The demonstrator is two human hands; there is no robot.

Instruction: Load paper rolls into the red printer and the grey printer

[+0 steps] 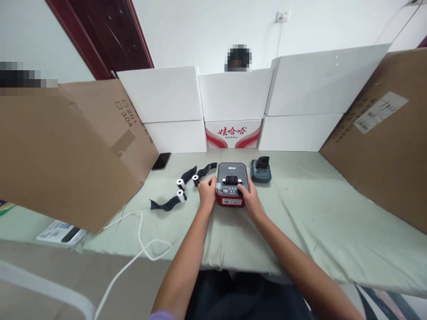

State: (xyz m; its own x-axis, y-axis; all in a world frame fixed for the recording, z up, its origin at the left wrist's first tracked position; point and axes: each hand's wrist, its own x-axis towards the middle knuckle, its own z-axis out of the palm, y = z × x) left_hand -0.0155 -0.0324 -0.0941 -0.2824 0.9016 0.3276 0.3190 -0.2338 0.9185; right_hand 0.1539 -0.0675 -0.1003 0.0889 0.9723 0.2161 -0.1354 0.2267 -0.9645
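Note:
A box-shaped device (229, 172) with a dark grey top and red sides, looking like a small label printer, lies on the cloth before me. A black strip (231, 180) sits across its top, and a white label is on its front. My left hand (207, 190) is closed against its left side, fingers curled and partly hidden. My right hand (251, 195) wraps its right side, thumb over the top near the small buttons. Left of it are a black-and-white roll (195, 180) with a dark tail, another roll (181, 184) and a third roll (181, 195).
To the right stands a smaller dark device (261, 174) with a black strip on it. A phone (161, 161) lies back left. White boxes (235, 95) form a wall behind, with cardboard (110, 146) at both sides. A white cable (142, 235) hangs off the front edge.

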